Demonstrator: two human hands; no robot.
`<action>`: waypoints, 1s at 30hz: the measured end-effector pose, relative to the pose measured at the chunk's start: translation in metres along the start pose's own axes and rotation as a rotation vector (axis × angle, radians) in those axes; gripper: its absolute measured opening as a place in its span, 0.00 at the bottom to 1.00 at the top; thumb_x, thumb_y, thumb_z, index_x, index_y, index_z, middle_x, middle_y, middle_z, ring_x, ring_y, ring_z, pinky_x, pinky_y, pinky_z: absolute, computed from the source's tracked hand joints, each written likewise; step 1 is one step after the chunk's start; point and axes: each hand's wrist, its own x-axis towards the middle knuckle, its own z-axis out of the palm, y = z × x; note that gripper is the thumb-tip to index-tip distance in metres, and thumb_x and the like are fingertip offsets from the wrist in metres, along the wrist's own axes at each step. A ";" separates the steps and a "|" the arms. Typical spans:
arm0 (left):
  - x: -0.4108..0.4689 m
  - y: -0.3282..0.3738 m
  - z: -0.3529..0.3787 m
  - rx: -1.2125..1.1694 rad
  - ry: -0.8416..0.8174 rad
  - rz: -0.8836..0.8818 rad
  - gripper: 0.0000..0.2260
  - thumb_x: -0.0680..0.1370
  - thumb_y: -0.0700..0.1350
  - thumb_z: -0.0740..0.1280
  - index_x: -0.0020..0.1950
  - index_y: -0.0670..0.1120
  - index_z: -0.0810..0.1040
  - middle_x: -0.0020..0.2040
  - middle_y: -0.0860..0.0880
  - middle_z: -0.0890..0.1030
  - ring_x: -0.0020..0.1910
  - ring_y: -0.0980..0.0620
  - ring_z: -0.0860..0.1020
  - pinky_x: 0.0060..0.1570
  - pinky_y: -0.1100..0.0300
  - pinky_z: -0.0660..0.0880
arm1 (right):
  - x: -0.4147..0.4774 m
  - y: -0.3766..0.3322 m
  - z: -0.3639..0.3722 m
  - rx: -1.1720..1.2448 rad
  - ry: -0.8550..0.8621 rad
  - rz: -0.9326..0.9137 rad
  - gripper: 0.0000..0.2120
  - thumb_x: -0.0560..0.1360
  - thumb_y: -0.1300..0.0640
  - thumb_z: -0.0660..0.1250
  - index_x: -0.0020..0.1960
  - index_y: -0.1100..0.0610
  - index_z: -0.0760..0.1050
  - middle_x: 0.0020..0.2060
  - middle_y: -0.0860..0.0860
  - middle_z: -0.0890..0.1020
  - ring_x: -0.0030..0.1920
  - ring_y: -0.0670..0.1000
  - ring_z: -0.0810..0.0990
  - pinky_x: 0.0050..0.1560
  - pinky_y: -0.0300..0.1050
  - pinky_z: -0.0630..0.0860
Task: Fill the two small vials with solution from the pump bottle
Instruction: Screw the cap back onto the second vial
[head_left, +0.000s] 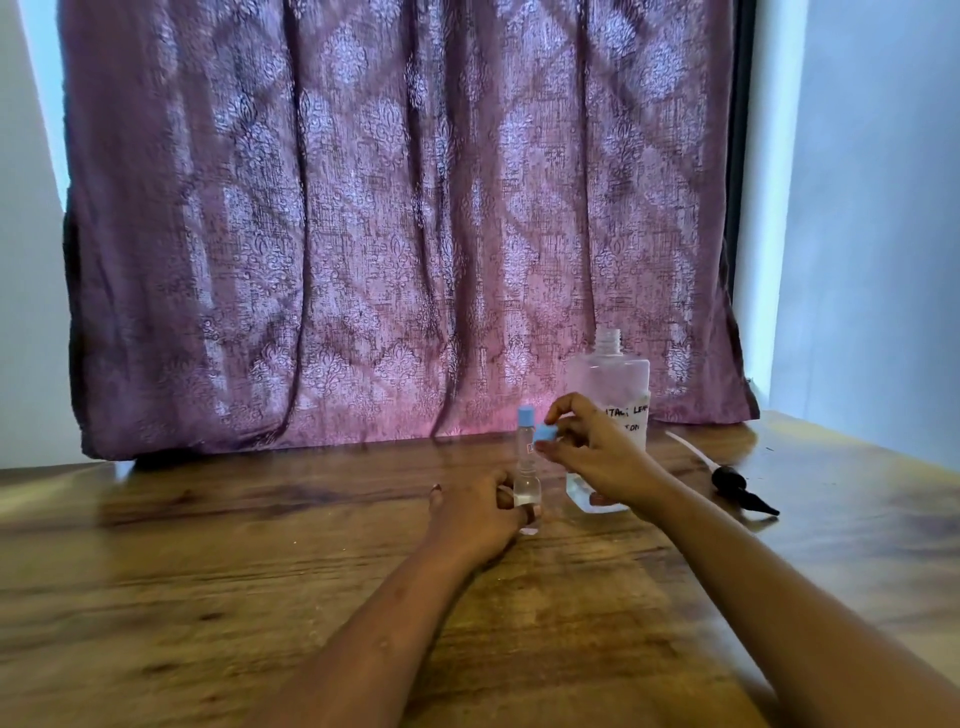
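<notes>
A clear pump bottle (608, 382) with a handwritten label stands on the wooden table (260, 545), its threaded neck uncovered. Its black pump head (737, 483) with a white tube lies on the table to the right. A slim clear vial (526, 452) with a blue cap stands just left of the bottle. My left hand (480, 514) rests on the table, fingers closed round a clear vial bottom (527, 493) at that spot; I cannot tell whether it is the same vial. My right hand (592, 457) hovers in front of the bottle and pinches a small blue cap (545, 432).
A purple patterned curtain (395, 218) hangs right behind the table's far edge. A small white scrap (529, 531) lies by my left hand. Pale walls stand on both sides.
</notes>
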 end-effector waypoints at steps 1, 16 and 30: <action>-0.001 0.001 -0.001 0.014 -0.008 0.012 0.11 0.71 0.57 0.70 0.51 0.57 0.77 0.37 0.59 0.82 0.48 0.54 0.81 0.65 0.42 0.67 | 0.001 0.003 0.003 -0.024 -0.007 -0.005 0.10 0.74 0.63 0.68 0.50 0.61 0.68 0.32 0.49 0.75 0.26 0.41 0.67 0.29 0.32 0.65; -0.003 0.008 -0.004 0.113 -0.022 0.072 0.18 0.73 0.53 0.68 0.63 0.58 0.74 0.46 0.55 0.82 0.54 0.53 0.78 0.66 0.45 0.65 | 0.008 0.015 0.010 -0.416 0.020 -0.101 0.15 0.65 0.52 0.77 0.43 0.52 0.71 0.34 0.48 0.78 0.33 0.43 0.74 0.35 0.32 0.72; -0.002 0.005 -0.003 0.099 -0.014 0.077 0.13 0.72 0.55 0.70 0.54 0.55 0.76 0.32 0.60 0.74 0.50 0.51 0.78 0.62 0.45 0.69 | 0.004 0.003 0.009 -0.215 -0.113 -0.128 0.15 0.67 0.66 0.73 0.53 0.57 0.77 0.47 0.45 0.80 0.45 0.36 0.78 0.45 0.28 0.73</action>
